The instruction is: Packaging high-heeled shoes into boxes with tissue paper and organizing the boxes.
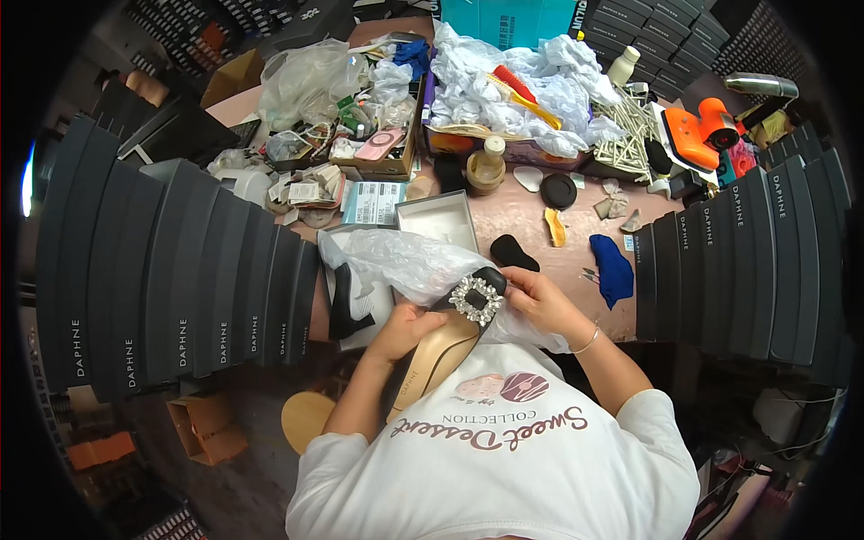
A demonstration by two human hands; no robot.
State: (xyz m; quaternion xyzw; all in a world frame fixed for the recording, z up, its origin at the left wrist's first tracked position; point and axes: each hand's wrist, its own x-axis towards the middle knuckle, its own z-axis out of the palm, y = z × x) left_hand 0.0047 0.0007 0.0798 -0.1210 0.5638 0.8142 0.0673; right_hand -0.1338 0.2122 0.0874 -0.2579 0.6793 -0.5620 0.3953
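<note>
A black shoe (436, 355) with a tan insole and a square rhinestone buckle (476, 300) is held close to my body, its toe pointing away from me. My left hand (407, 331) grips its side near the opening, thumb by the insole. At the toe, the fingers of my right hand (543, 301) are closed on the shoe's right side. Crumpled thin white wrapping (405, 261) lies behind the shoe, and part of it passes under my right hand. To the left, an open shoe box (364, 335) contains another black shoe (343, 301) and white paper.
Dark shoe boxes stand in a left row (153, 270) and a right row (747, 261). A grey box lid (438, 220), black pad (515, 253), blue cloth (613, 270) and bottle (486, 166) lie beyond my hands. Farther back are crumpled white paper (522, 90) and an orange tool (697, 135).
</note>
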